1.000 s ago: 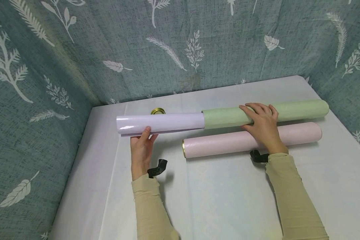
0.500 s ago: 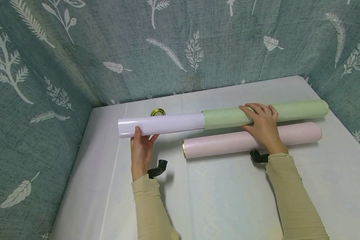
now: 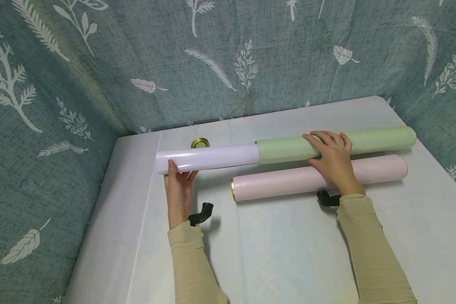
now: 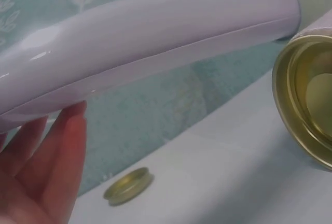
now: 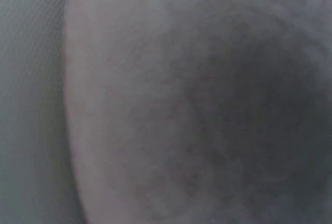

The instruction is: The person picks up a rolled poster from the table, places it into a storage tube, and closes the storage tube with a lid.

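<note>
A rolled lavender glossy sheet [image 3: 220, 157] runs into the open left end of a green tube [image 3: 376, 140]. My left hand [image 3: 178, 194] holds the roll near its left end, thumb on the front and fingers underneath. In the left wrist view, a long edge of the sheet shows as a line along the roll, and fingertips [image 4: 78, 110] touch its underside. My right hand [image 3: 332, 158] grips the green tube from above around its middle. Hidden inside the tube is the roll's right part. The right wrist view shows mostly the dim, blurred surface of a pinkish tube [image 5: 129, 105].
A pink tube [image 3: 281, 182] lies in front of the green one, below my right wrist, with a gold-rimmed end [image 4: 282, 84] facing left. Behind the lavender roll, a round gold lid [image 3: 200, 142] rests on the white-covered table [image 3: 289, 253]. Patterned teal cloth [image 3: 213, 42] surrounds the table's back and sides.
The lavender roll has slid a little rightward into the green tube, so less of it shows. My left thumb has shifted left along the roll. The right hand and green tube stay still.
</note>
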`<state>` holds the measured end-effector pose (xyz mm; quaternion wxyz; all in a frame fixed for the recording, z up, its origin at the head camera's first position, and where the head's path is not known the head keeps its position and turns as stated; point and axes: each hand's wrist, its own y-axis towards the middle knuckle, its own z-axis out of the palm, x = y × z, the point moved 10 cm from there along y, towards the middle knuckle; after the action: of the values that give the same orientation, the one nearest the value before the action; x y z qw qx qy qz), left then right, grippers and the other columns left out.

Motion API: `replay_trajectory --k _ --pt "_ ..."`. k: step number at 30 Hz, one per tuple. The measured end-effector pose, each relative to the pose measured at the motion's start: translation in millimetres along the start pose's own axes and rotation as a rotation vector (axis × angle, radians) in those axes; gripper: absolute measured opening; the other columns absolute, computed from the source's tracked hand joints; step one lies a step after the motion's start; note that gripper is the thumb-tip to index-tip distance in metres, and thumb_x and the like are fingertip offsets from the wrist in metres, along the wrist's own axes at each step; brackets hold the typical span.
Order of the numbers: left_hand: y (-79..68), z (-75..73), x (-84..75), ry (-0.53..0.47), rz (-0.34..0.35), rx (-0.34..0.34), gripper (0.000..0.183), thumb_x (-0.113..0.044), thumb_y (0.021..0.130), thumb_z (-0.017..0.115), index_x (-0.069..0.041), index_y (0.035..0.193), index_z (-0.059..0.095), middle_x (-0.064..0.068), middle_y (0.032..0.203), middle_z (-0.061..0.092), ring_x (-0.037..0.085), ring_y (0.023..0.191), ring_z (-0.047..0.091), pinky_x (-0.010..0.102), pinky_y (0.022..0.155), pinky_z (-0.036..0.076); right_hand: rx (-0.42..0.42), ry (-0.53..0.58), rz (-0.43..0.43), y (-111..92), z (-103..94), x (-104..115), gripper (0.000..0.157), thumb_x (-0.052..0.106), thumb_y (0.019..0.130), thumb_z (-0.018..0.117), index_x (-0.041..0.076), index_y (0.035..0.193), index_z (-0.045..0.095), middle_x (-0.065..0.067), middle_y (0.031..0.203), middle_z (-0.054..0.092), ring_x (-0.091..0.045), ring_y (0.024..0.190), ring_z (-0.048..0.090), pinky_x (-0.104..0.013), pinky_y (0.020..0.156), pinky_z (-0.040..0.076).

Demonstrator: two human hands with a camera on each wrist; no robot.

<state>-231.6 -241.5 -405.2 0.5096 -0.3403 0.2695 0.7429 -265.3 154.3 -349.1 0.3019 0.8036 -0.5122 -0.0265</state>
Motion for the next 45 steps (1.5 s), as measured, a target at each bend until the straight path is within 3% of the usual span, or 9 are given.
replay_trajectory --k 4,10,17,30,38,45 --pt "1.0 -1.1 0.3 -0.026 -0.012 0.010 0.052 -0.046 0.088 0.049 -0.010 0.123 0.038 0.015 0.116 0.046 0.028 0.099 0.053 0.042 0.085 0.045 -0.002 -0.001 -0.002 0.8 -0.4 0.1 0.075 0.022 0.061 0.082 0.024 0.128 0.049 -0.005 0.127 0.046 -0.029 0.118 0.034 -0.052 0.101 0.007" --pt "-0.6 -4.4 -2.5 -0.014 0.017 -0.006 0.046 -0.031 0.086 0.059 -0.011 0.124 0.040 0.014 0.117 0.046 0.027 0.100 0.052 0.041 0.082 0.047 0.006 0.000 0.000 2.0 -0.4 0.1 0.074 0.023 0.061 0.081 0.024 0.128 0.049 -0.005 0.127 0.046 -0.029 0.118 0.034 -0.052 0.101 0.007" --pt "-1.1 -0.4 -8.1 0.076 0.060 0.005 0.053 -0.019 0.085 0.062 -0.021 0.131 0.036 0.014 0.122 0.042 0.028 0.101 0.052 0.039 0.080 0.049 -0.001 0.002 -0.001 2.7 -1.7 0.3 0.074 0.023 0.061 0.081 0.025 0.128 0.049 -0.004 0.127 0.046 -0.028 0.118 0.034 -0.052 0.101 0.007" --pt "-1.6 -3.6 0.4 0.275 -0.013 -0.040 0.054 -0.025 0.084 0.063 -0.023 0.132 0.038 0.011 0.124 0.044 0.027 0.103 0.053 0.041 0.083 0.047 0.008 -0.005 0.004 2.3 -0.1 -0.3 0.074 0.024 0.062 0.081 0.024 0.128 0.049 -0.005 0.127 0.046 -0.029 0.118 0.034 -0.053 0.101 0.007" --pt "-4.1 -0.7 0.7 0.302 -0.056 -0.024 0.048 -0.027 0.084 0.062 -0.017 0.128 0.046 0.010 0.124 0.044 0.026 0.104 0.052 0.040 0.080 0.049 0.006 -0.004 0.005 0.8 -0.6 0.4 0.074 0.024 0.062 0.081 0.024 0.128 0.049 -0.005 0.127 0.046 -0.029 0.118 0.035 -0.053 0.101 0.008" --pt "-2.2 2.7 0.2 0.327 -0.039 -0.015 0.050 -0.023 0.084 0.063 -0.021 0.130 0.044 0.011 0.120 0.046 0.024 0.097 0.054 0.039 0.074 0.051 0.015 -0.007 0.012 0.3 -0.1 0.0 0.074 0.024 0.062 0.081 0.025 0.129 0.048 -0.005 0.127 0.046 -0.029 0.119 0.034 -0.053 0.101 0.007"
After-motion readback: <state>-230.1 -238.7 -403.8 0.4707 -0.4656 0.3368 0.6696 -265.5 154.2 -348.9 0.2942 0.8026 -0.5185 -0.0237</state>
